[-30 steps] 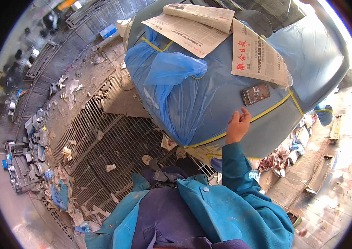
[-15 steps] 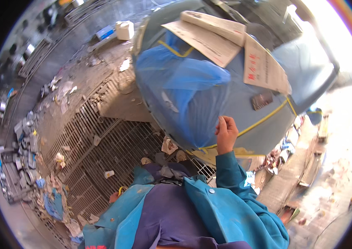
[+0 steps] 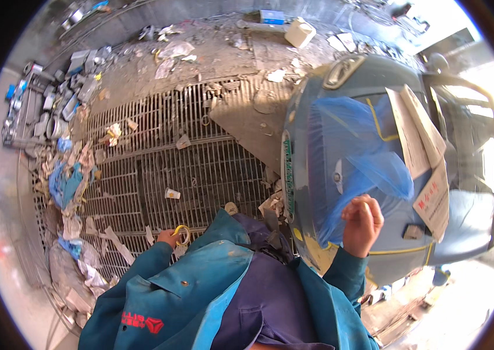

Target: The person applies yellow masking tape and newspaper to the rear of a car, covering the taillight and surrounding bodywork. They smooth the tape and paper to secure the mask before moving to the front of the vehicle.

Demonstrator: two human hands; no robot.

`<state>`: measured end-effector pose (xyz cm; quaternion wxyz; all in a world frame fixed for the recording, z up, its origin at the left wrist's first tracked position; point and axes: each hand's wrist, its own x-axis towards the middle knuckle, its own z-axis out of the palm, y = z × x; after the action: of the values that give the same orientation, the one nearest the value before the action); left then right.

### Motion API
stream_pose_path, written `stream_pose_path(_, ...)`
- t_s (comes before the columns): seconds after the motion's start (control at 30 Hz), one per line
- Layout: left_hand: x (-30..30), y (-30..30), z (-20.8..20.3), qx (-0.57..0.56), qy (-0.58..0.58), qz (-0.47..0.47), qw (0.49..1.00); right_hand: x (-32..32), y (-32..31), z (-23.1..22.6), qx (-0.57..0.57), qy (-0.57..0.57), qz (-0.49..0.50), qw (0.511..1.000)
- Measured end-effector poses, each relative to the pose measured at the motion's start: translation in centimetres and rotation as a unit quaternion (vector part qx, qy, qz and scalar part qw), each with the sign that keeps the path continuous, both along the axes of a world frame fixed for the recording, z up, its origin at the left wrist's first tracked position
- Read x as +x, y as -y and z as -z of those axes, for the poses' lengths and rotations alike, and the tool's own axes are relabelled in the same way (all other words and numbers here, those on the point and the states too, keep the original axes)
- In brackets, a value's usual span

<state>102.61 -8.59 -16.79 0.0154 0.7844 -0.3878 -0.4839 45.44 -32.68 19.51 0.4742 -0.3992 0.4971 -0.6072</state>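
Note:
A grey-blue car bonnet (image 3: 375,96) fills the right side, partly draped with thin, crumpled blue plastic film (image 3: 346,128). Strips of yellow tape (image 3: 399,251) run along the film and across the bonnet. Over the film's near part hovers my right hand (image 3: 362,224), thumb and fingers pinched together; anything between them is too small to make out. Low on the left, away from the car, my left hand (image 3: 169,238) is closed on a roll of yellow tape (image 3: 183,233). Folded newspaper sheets (image 3: 416,137) lie towards the windscreen, and a small dark block (image 3: 413,232) rests on the bonnet.
Metal floor grating (image 3: 159,157) spreads before my feet, strewn with paper scraps and a paper cup (image 3: 171,193). Metal parts (image 3: 54,105) and crumpled rubbish (image 3: 69,181) pile up along the left. A white jerrycan (image 3: 300,32) and a blue box (image 3: 272,17) stand at the far wall.
My view has turned left, so the car now sits farther right. My left hand with the tape roll shows more fully. My right hand stays pinched by the film.

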Motion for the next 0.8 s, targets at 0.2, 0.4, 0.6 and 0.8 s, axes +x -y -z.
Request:
stream_pose_path(0.2, 2.9, -3.5, 1.0, 0.028, 0.027, -0.038, 0.999, 8.2, 6.4, -8.1, -0.260, 0.169, -0.292, 0.905)
stream_pose_path(0.4, 1.8, -2.7, 1.0, 0.054, 0.054, -0.058, 0.995, 15.5, 14.8, -14.2, -0.322, 0.280, -0.560, 0.709)
stream_pose_path(0.6, 3.8, -0.1, 4.7, 0.099, 0.072, -0.035, 0.992, 22.9, 22.1, -12.9, -0.296, 0.360, -0.539, 0.702)
stream_pose_path(0.8, 9.7, 5.4, 3.8, 0.079, 0.114, -0.010, 0.990, 25.1, 30.5, -13.5, -0.311, 0.441, -0.463, 0.703)
